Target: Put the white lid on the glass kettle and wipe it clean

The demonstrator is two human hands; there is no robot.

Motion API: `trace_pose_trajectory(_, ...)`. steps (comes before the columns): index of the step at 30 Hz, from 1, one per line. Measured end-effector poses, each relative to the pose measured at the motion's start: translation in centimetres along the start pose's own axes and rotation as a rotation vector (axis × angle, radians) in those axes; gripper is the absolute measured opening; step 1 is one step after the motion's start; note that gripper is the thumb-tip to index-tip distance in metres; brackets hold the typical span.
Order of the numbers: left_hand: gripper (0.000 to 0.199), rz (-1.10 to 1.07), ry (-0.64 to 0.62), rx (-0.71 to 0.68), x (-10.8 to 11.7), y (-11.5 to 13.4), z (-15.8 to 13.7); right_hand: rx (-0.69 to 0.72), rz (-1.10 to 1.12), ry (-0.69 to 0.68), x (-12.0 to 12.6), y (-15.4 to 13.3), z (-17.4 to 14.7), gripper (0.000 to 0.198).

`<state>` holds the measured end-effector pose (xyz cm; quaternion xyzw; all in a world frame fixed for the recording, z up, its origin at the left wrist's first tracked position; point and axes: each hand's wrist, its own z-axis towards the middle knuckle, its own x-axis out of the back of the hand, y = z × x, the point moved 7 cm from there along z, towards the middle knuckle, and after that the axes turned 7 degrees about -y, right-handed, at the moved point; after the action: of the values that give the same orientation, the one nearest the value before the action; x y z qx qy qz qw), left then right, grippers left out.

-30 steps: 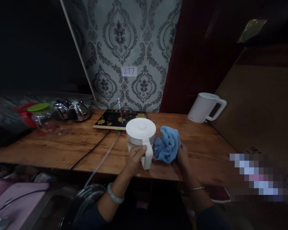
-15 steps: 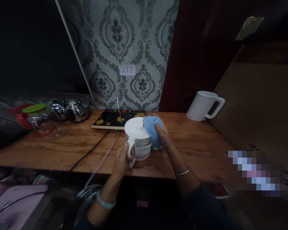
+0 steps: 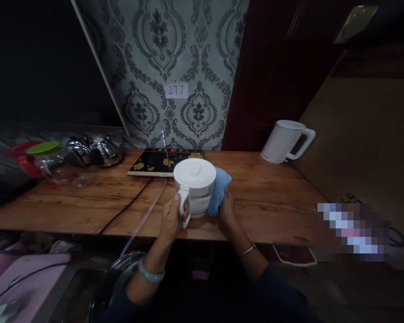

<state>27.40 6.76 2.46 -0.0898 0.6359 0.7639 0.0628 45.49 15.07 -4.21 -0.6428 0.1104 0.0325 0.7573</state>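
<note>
A white lidded pot [image 3: 200, 204], like a small electric kettle with a clear band under its lid, stands upright near the front edge of the wooden counter. My left hand [image 3: 171, 216] is closed round its white handle [image 3: 184, 206]. On the pot's right side, my right hand [image 3: 227, 210] grips a blue cloth [image 3: 219, 190] that lies against the wall of the pot. The fingers of that hand are partly hidden behind the cloth. The white lid [image 3: 195, 172] is on, its knob uncovered.
Behind the pot lies a black induction cooker [image 3: 164, 161] with a thin metal tube rising from it. A white kettle [image 3: 284, 141] stands back right. Metal kettles [image 3: 104, 151] and a glass jug with a green lid [image 3: 45, 148] stand left. A black cable [image 3: 124, 208] crosses the counter [image 3: 256, 197].
My right hand has moved the blue cloth from the lid's right edge down to the pot's right side. My left hand keeps its hold on the handle. The view has shifted slightly.
</note>
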Motion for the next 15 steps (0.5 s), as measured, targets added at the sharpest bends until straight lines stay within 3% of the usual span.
trace_pose_trajectory(3,0.064,0.011,0.01,0.009,0.0,0.2,0.0,-0.024,-0.062,0.106,1.5,-0.2,-2.5,0.057)
trace_pose_trajectory(7,0.064,0.005,0.013,0.016,-0.3,0.5,-0.1,0.194,-0.225,0.094,1.6,-3.8,-5.0,0.04)
trace_pose_trajectory(11,0.064,0.019,0.013,0.008,-0.4,0.6,-0.2,0.521,-0.433,0.068,-0.5,-8.9,-6.9,0.045)
trace_pose_trajectory(15,0.062,0.067,0.009,-0.014,-0.1,0.7,-0.1,0.655,-0.616,0.031,-3.0,-9.9,-7.6,0.041)
